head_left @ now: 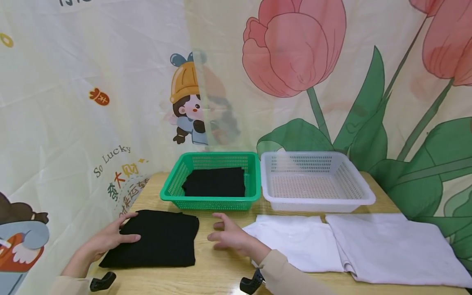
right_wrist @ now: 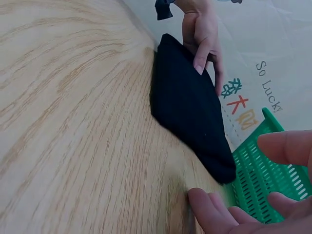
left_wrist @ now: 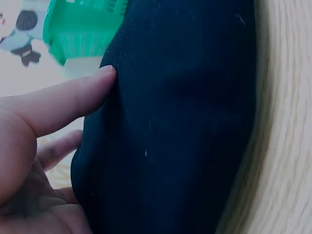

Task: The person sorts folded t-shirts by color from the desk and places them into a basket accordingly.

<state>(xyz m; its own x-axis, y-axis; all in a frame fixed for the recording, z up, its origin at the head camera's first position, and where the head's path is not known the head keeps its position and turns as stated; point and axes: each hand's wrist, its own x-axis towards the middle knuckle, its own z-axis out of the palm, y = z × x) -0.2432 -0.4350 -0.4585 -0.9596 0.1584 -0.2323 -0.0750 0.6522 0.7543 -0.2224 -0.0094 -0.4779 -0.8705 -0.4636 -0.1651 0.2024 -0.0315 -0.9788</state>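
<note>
The left hand (head_left: 105, 237) rests its thumb on 1 folded black cloth (head_left: 162, 241), at its left edge; whether the fingers pinch it cannot be told. The cloth lies on the table (head_left: 212, 278) before the green basket (head_left: 210, 199). The right hand (head_left: 233, 236), fingers spread apart, is between it and 2 pale cloths (head_left: 295, 246).

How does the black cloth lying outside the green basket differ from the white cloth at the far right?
The far-right white cloth spreads wider in the head view than the outer black cloth. The outer black cloth touches no other cloth; the far-right white cloth meets a second white cloth along its left side. Both look folded and rest on the wooden table.
</note>
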